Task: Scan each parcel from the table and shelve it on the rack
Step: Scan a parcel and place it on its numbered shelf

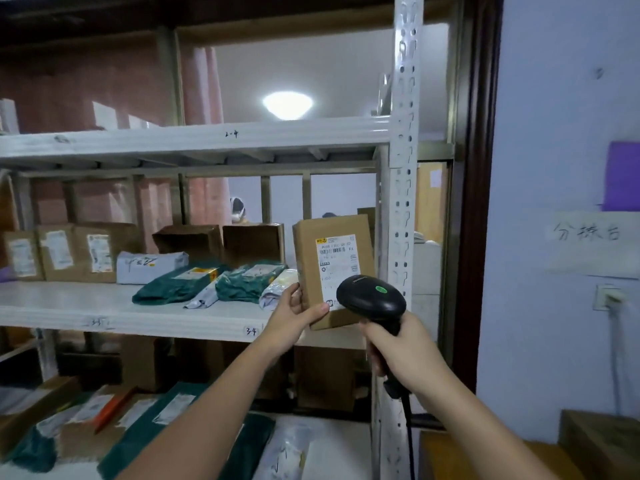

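My left hand (294, 315) holds a brown cardboard parcel (310, 258) upright by its lower left corner, at the right end of the rack's middle shelf (114, 315). The parcel's white shipping label with a barcode faces me. My right hand (401, 344) grips a black barcode scanner (370, 301) by its handle. The scanner's head, with a green dot on top, is right in front of the label's lower right part. A black cable hangs down from the scanner's handle.
On the middle shelf lie several cardboard boxes (72, 252), green mailer bags (180, 284) and grey bags. The white perforated rack post (403, 202) stands just right of the parcel. More green and grey parcels (166, 420) lie on the level below. A brown box (602, 441) sits at lower right.
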